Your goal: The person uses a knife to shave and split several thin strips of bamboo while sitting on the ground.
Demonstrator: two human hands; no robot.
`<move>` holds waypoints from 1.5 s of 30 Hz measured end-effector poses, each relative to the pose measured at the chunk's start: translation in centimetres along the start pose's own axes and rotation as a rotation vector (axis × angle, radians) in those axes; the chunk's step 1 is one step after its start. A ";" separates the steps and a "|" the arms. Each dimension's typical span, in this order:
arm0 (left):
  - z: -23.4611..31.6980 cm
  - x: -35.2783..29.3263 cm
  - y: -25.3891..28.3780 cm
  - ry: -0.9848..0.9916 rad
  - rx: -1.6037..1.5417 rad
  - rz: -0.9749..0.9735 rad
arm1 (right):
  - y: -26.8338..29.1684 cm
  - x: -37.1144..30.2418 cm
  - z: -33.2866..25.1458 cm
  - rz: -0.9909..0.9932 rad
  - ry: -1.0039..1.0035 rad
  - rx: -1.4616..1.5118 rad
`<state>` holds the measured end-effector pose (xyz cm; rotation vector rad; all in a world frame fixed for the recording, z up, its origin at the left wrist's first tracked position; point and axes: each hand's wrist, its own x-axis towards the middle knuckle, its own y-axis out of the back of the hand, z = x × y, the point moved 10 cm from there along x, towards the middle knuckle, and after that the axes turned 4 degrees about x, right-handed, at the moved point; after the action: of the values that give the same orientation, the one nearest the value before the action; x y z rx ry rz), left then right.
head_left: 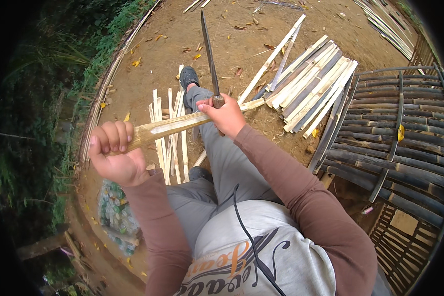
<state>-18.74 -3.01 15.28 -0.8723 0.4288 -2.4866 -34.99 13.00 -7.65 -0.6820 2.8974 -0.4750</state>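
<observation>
My left hand (121,154) is wrapped round the near left end of a split bamboo strip (175,125), which slants up to the right across my legs. My right hand (228,117) grips the wooden handle of a machete (211,56), its long dark blade pointing up and away from me. The strip passes at the right hand, and its far end shows beyond the knuckles, near a stack of bamboo slats (313,86). Whether the blade touches the strip is hidden by the fingers.
More pale slats (172,148) lie on the dirt by my feet. A slatted bamboo bench (365,123) stands at the right. Plastic bottles (117,209) are heaped at the lower left. Long poles (114,74) edge the green plants (59,59). A dark cord (249,232) hangs over my shirt.
</observation>
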 end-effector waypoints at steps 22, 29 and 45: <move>0.2 0.4 0.3 -0.050 0.196 0.139 | -7.1 -2.8 -23.9 -0.432 0.179 0.585; 0.5 0.7 2.3 -0.061 0.294 0.223 | -0.8 -0.6 -33.0 -0.310 0.556 0.300; 0.2 0.6 -0.1 -0.158 0.272 0.074 | 21.5 -6.4 7.1 0.205 -0.547 -0.281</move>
<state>-19.06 -3.27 15.77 -0.9138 0.0649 -2.3173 -36.82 32.25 -21.09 -0.4463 2.4828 0.1342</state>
